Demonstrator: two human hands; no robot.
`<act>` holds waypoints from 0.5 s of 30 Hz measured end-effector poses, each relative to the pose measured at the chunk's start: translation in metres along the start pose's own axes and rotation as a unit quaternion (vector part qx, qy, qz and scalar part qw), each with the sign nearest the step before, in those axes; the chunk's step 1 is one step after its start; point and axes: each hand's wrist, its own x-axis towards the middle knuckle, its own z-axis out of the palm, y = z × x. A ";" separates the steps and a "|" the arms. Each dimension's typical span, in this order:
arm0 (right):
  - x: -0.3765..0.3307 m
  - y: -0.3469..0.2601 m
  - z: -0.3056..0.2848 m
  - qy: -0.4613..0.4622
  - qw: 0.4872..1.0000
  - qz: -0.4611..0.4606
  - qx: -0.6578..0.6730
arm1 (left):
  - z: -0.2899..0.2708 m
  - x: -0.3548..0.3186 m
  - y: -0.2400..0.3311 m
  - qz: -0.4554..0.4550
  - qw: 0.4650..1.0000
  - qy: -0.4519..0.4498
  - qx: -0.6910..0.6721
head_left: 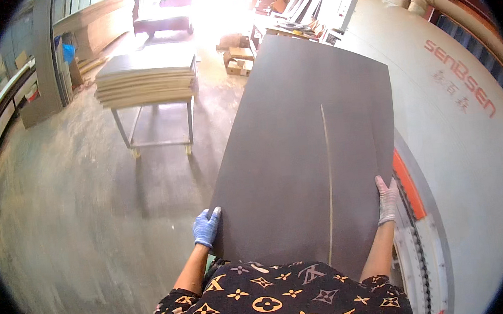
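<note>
A large dark grey panel [287, 154] stretches away in front of my body. A thin pale line, perhaps a groove, runs lengthwise along its face. My left hand [207, 228], in a blue knitted glove, is closed on the panel's left edge with the thumb on top. On the opposite edge, my right hand [388, 199] wears a pale pinkish glove and grips with its thumb on the face. The fingers of both hands are partly hidden under the panel. Its near end is covered by my patterned black top [264, 302].
To the right stands a big light-grey machine [453, 133] with an orange strip [408, 185] and a dark chain [424, 267]. A wheeled metal trolley [155, 144] carries stacked boards [143, 85] ahead left. Leaning panels [304, 3] and cardboard boxes [238, 62] are farther back.
</note>
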 end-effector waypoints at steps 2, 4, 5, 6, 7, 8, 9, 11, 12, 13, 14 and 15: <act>0.043 0.034 0.077 -0.053 0.999 0.012 -0.002 | 0.022 0.076 -0.029 -0.027 1.000 -0.006 -0.007; 0.087 0.047 0.129 -0.017 0.998 0.023 0.049 | 0.028 0.153 0.004 -0.004 1.000 -0.009 -0.014; 0.110 0.054 0.156 0.000 0.997 0.030 0.073 | 0.032 0.192 0.021 0.006 1.000 -0.012 -0.017; 0.138 0.056 0.182 0.027 0.997 -0.031 -0.058 | 0.037 0.236 0.020 0.016 1.000 -0.016 0.000; 0.168 0.067 0.197 0.032 0.997 -0.024 -0.065 | 0.048 0.271 0.037 0.028 0.999 -0.021 -0.003; 0.199 0.080 0.208 0.037 0.997 -0.015 -0.073 | 0.061 0.307 0.054 0.040 0.999 -0.026 -0.006; 0.212 0.091 0.233 0.032 0.996 0.005 -0.077 | 0.067 0.338 0.059 0.041 0.999 -0.030 0.004; 0.255 0.114 0.281 0.038 0.997 0.013 -0.062 | 0.087 0.409 0.075 0.032 0.998 -0.044 0.008; 0.270 0.121 0.311 0.025 0.998 0.035 -0.038 | 0.096 0.445 0.079 0.026 0.998 -0.049 0.013; 0.289 0.116 0.340 0.011 0.999 0.047 -0.015 | 0.106 0.481 0.077 0.021 0.998 -0.052 0.010; 0.309 0.114 0.372 0.001 0.997 0.078 0.002 | 0.115 0.520 0.073 0.022 0.998 -0.052 0.025; 0.334 0.127 0.396 0.007 0.996 0.087 0.013 | 0.130 0.557 0.082 0.020 0.998 -0.058 0.022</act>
